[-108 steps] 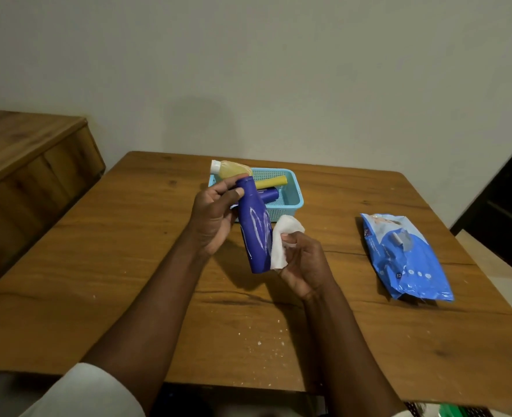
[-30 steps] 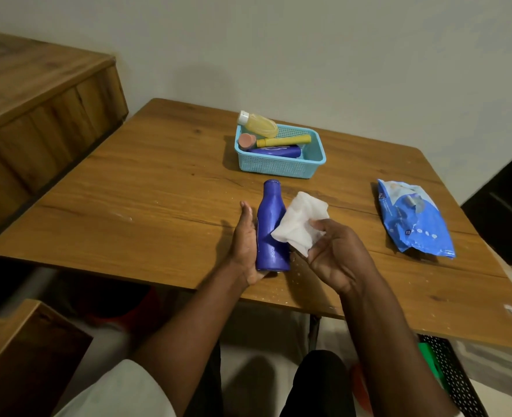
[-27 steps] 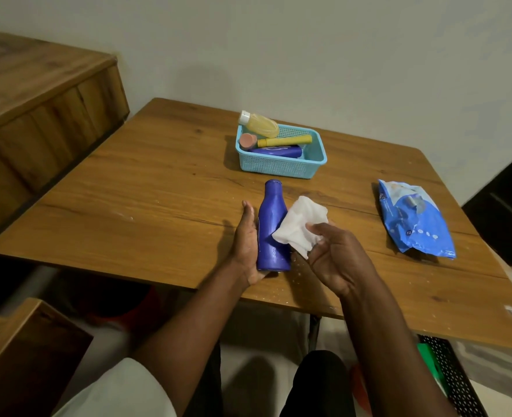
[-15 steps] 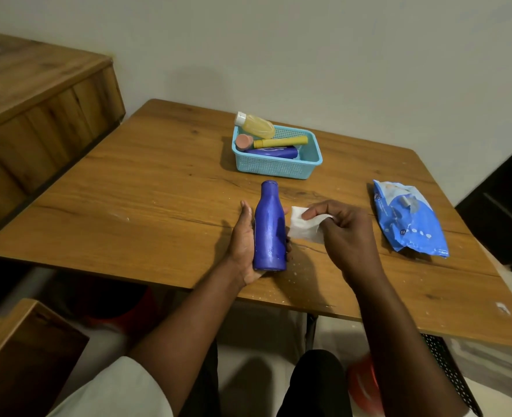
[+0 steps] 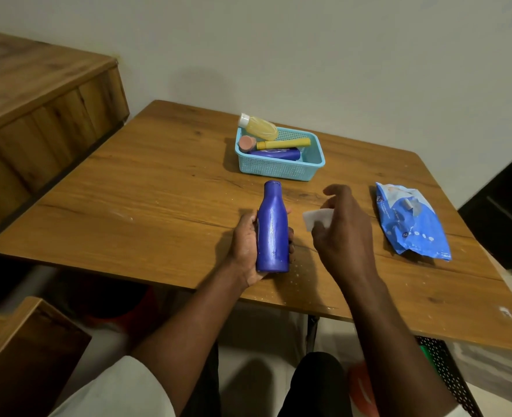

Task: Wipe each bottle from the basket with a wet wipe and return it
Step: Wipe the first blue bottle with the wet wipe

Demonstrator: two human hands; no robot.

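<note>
Near the front edge of the wooden table point(image 5: 134, 188), the left hand point(image 5: 245, 245) is wrapped around the blue bottle point(image 5: 272, 230), tilted neck-away; the right hand point(image 5: 342, 227) pinches the white wet wipe point(image 5: 316, 217) just beside it, not touching; best to keep the bottle steady, wrap the wipe round the body, rotate for full coverage; the light-blue basket point(image 5: 278, 170) with other bottles sits further back; blue wipes pack point(image 5: 411, 224) to the right; plain wall behind, wooden furniture at left.

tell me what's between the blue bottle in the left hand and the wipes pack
In the head view, the right hand holding a white wipe sits between the blue bottle and the wipes pack.
</note>
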